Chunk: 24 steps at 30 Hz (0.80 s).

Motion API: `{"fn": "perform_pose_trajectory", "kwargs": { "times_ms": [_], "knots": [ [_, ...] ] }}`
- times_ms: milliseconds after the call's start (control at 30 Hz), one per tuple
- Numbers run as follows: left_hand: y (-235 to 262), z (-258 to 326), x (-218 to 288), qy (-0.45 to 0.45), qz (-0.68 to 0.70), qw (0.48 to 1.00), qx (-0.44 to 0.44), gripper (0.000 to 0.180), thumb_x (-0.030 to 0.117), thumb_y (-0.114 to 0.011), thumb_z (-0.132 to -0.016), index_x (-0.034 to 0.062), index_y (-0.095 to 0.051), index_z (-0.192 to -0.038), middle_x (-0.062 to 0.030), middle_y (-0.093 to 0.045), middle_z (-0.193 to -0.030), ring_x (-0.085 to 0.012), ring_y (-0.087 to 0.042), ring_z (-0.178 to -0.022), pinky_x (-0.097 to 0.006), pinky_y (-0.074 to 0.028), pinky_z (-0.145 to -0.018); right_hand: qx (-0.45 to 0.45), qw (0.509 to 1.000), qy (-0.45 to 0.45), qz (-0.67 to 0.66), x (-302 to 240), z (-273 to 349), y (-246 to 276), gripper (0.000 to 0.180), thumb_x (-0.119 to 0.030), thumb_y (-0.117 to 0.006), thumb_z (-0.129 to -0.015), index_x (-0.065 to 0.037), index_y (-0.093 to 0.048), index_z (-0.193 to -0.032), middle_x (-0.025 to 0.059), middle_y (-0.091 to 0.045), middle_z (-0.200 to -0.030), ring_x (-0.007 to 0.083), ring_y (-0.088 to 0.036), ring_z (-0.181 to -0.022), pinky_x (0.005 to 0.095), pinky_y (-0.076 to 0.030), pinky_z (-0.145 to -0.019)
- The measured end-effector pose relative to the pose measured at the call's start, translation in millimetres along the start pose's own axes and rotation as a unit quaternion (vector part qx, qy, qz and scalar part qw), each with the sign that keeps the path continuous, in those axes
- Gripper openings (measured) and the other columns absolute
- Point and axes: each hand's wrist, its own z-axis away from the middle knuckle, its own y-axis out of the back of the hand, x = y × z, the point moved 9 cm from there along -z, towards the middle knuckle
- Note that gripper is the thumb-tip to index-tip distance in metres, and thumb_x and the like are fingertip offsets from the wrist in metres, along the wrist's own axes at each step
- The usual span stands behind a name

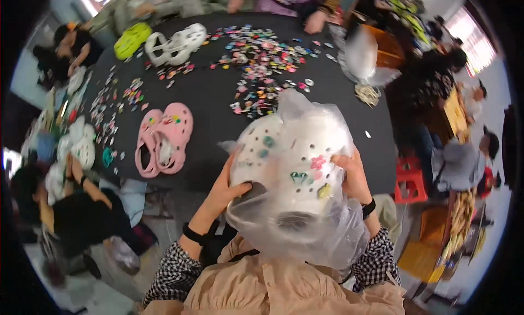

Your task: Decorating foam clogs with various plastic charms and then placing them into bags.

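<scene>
Fingers (238, 191) around bagged white clogs (308, 154), perhaps above table edge (201, 186)

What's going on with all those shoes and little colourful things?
A person's left hand and right hand hold white clogs, decorated with charms, in a clear plastic bag over the near edge of the black table. A pair of pink clogs sits to the left, with charms too. Many loose charms lie scattered across the table.

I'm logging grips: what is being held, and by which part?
A pair of white clogs in a clear plastic bag, held at their outer sides between the left hand and the right hand.
</scene>
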Motion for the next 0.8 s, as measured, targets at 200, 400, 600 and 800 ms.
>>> {"fn": "perform_pose_trajectory", "kwargs": {
  "times_ms": [200, 400, 600, 800],
  "knots": [
    [39, 82, -4, -0.122, 0.022, 0.974, 0.187, 0.092, 0.005, -0.071, -0.076, 0.0031, -0.018, -0.151, -0.0105, -0.03, -0.151, -0.0196, -0.031, -0.136, -0.033, -0.025, -0.112, -0.086, 0.995, -0.045, 0.0, 34, -37, -58, 0.06, -0.011, -0.058, -0.082, 0.004, -0.038, -0.137, 0.0139, -0.055, -0.125, 0.0195, -0.058, -0.109, 0.0318, -0.048, -0.091],
    [65, 176, 6, -0.219, -0.003, 0.919, 0.329, 0.105, 0.011, -0.077, -0.074, 0.0075, -0.008, -0.153, -0.0098, -0.021, -0.154, -0.0223, -0.029, -0.138, -0.036, -0.025, -0.113, -0.215, 0.97, -0.111, 0.042, 59, -39, -154, 0.058, -0.001, -0.059, -0.08, 0.004, -0.04, -0.134, 0.014, -0.059, -0.117, 0.0188, -0.06, -0.102, 0.0321, -0.05, -0.088],
    [108, 236, 3, -0.127, 0.193, 0.875, 0.425, 0.11, 0.011, -0.078, -0.075, 0.0069, 0.0, -0.153, -0.0131, -0.028, -0.15, -0.0236, -0.035, -0.135, -0.037, -0.032, -0.109, -0.324, 0.939, -0.102, 0.059, 80, -14, -255, 0.057, -0.001, -0.059, -0.083, 0.002, -0.039, -0.136, 0.0127, -0.057, -0.122, 0.0186, -0.059, -0.107, 0.032, -0.048, -0.092],
    [151, 305, 1, -0.195, 0.218, 0.798, 0.528, 0.094, 0.0, -0.07, -0.081, -0.0003, -0.007, -0.151, -0.0139, -0.035, -0.144, -0.0204, -0.041, -0.129, -0.032, -0.036, -0.105, -0.4, 0.89, -0.22, 0.018, 162, -6, -327, 0.055, -0.012, -0.062, -0.09, 0.0, -0.039, -0.138, 0.0105, -0.055, -0.126, 0.0187, -0.054, -0.116, 0.0332, -0.045, -0.096]
  ]
}}
